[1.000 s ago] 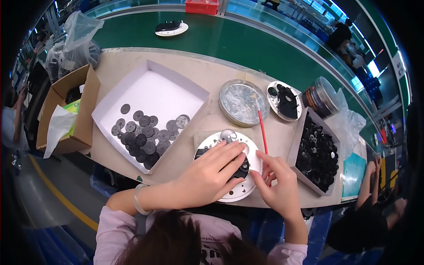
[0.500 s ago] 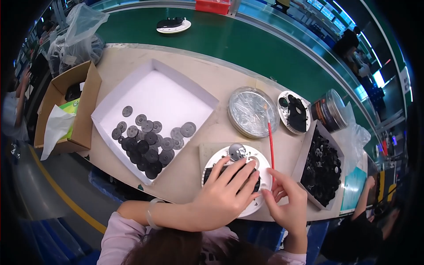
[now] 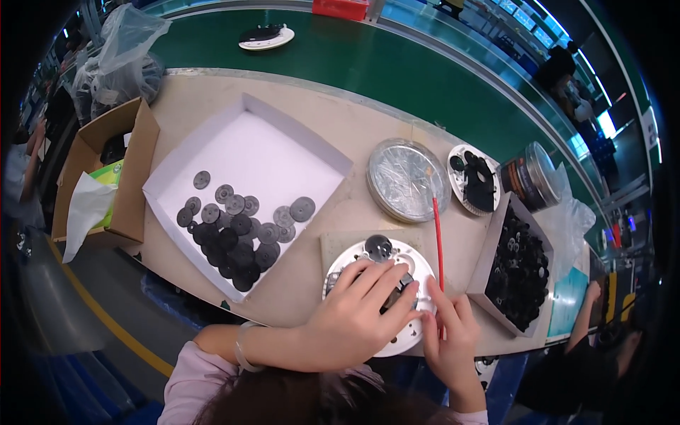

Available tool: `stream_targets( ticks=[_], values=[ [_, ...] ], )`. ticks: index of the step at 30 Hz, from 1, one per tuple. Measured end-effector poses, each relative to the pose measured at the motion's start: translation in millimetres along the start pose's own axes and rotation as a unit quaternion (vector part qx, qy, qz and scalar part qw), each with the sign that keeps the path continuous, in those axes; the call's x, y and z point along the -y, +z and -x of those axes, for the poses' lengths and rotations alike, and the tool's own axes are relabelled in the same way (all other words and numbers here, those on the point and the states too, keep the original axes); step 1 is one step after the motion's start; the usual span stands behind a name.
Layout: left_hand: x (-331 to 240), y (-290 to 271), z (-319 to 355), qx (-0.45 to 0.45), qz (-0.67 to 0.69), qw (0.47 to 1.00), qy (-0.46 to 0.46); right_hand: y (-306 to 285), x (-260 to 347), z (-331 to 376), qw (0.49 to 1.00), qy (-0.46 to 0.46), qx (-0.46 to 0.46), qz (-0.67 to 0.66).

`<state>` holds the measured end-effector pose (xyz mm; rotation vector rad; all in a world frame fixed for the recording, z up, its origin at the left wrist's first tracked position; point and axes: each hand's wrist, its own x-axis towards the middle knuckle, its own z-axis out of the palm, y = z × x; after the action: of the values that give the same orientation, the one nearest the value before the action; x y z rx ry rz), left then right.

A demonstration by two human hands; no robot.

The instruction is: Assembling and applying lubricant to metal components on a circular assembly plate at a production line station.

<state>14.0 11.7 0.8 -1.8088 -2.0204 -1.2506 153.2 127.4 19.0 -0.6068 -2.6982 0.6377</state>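
A beige tabletop [image 3: 333, 127] is seen carrying a white tray [image 3: 269, 152] of dark grey discs [image 3: 234, 234] at the left and a smaller box of black parts [image 3: 520, 265] at the right. Between them, at the near edge, a round white fixture plate [image 3: 411, 258] is covered by the left hand [image 3: 354, 319], its fingers [image 3: 372, 276] spread flat and pressed on it. A thin red stick [image 3: 437, 237] is pinched in the closed fingers of the right hand [image 3: 453, 340], just beside the plate.

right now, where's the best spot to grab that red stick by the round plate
Grip the red stick on its bare upper half, coming from above with thumb and forefinger. It lies nearly flat along the table; its lower end is tucked under the right hand, while the upper end lies free near the foil-covered dish.
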Motion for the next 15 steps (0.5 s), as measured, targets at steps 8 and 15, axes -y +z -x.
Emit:
stream_targets(
  ticks=[8, 15],
  values=[
    [1.2, 2.8, 1.6, 0.040, -0.092, 0.994, -0.032, 1.1, -9.4, -9.5, 0.997, -0.056, -0.033, 0.032],
    [4.6, 11.8, 10.9, 0.026, -0.126, 0.992, -0.010, -10.8, 30.3, -96.7, 0.974, -0.208, -0.093, -0.020]
  ],
)
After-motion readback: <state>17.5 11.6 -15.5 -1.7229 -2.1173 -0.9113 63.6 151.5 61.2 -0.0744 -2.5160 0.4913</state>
